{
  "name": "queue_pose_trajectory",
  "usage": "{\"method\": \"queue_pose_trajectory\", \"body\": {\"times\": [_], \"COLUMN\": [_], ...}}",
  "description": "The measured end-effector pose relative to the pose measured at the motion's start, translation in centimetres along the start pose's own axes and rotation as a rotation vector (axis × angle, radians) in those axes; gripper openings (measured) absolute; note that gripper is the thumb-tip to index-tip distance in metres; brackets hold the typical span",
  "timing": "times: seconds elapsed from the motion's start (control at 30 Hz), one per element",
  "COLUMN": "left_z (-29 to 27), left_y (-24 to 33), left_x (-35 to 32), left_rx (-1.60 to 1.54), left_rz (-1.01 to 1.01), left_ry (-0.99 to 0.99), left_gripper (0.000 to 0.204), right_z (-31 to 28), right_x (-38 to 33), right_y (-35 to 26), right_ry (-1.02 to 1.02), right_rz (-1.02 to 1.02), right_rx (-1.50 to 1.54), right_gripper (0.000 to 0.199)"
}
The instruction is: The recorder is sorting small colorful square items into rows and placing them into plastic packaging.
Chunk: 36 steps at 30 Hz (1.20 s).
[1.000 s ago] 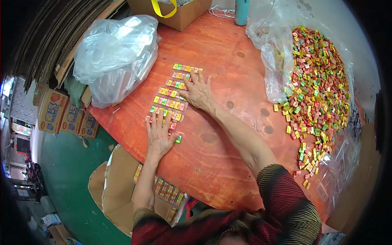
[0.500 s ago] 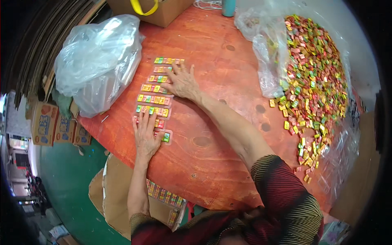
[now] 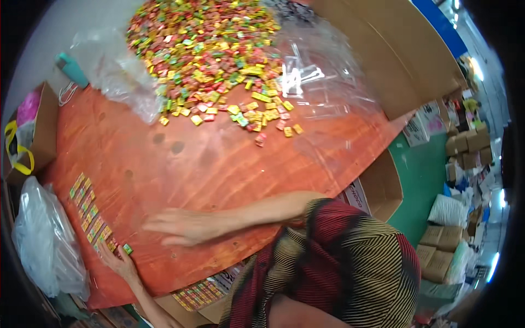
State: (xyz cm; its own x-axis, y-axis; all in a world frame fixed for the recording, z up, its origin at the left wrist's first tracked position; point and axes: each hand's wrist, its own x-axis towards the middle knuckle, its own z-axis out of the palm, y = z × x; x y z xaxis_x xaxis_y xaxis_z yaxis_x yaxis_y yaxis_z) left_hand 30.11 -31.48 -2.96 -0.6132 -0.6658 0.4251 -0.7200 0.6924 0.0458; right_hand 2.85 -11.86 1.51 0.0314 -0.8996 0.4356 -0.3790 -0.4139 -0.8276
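A slanting column of small clear trays (image 3: pixel 94 223), filled with yellow, red and green wrapped candies, lies at the left of the red table. My left hand (image 3: pixel 121 264) rests with its fingers apart on the near end of this column. My right hand (image 3: pixel 186 226) is over the bare tabletop to the right of the trays. It is smeared by motion, but its fingers look stretched out and nothing shows in them. A large heap of loose wrapped candies (image 3: pixel 208 49) spreads across the far side of the table.
Clear plastic sheeting (image 3: pixel 322 71) lies beside the heap, near a big cardboard box (image 3: pixel 394 49). At the left are a bulging clear bag (image 3: pixel 46 240), a carton with a yellow strap (image 3: pixel 46 123) and a teal bottle (image 3: pixel 71 70). Filled trays (image 3: pixel 198 295) sit below the table's near edge.
My view has swung to the right, bringing the heap to the middle. My right hand has left the trays and moved right; my left hand stays at their near end.
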Motion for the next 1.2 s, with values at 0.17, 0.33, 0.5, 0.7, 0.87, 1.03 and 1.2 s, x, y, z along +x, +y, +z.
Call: {"method": "queue_pose_trajectory", "body": {"times": [0.17, 0.33, 0.5, 0.7, 0.87, 1.03, 1.2], "left_z": [0.5, -1.4, -1.0, -0.6, 0.4, -1.1, -0.6], "left_y": [-1.6, 7.3, 29.4, 43.2, 41.8, 39.7, 38.3], "left_x": [0.5, 3.0, 3.0, 0.3, -2.1, -2.3, -1.3], "left_rx": [0.067, 0.018, -0.455, -0.505, -0.511, -0.435, -0.333], "left_rz": [0.036, 0.214, 0.565, 0.744, 0.596, 0.499, 0.484], "left_ry": [0.033, 0.401, 0.129, -0.197, -0.240, -0.171, -0.177], "left_gripper": [0.048, 0.036, 0.016, 0.045, 0.051, 0.038, 0.040], "right_z": [-9.7, -19.1, -18.4, -15.1, -15.6, -18.3, -20.2], "right_x": [-13.2, -21.6, -25.7, -23.1, -23.9, -24.4, -22.2], "right_y": [-2.5, -4.7, -3.4, -2.2, -0.3, -1.1, -1.9], "right_ry": [0.053, 0.489, 0.451, 0.510, 0.498, 0.509, 0.505], "right_rz": [0.128, 0.514, 0.720, 0.485, 0.321, 0.465, 0.586], "right_rx": [-0.452, -0.928, -1.198, -1.005, -0.800, -1.167, -1.321], "right_gripper": [0.033, 0.025, 0.026, 0.023, 0.024, 0.011, 0.012]}}
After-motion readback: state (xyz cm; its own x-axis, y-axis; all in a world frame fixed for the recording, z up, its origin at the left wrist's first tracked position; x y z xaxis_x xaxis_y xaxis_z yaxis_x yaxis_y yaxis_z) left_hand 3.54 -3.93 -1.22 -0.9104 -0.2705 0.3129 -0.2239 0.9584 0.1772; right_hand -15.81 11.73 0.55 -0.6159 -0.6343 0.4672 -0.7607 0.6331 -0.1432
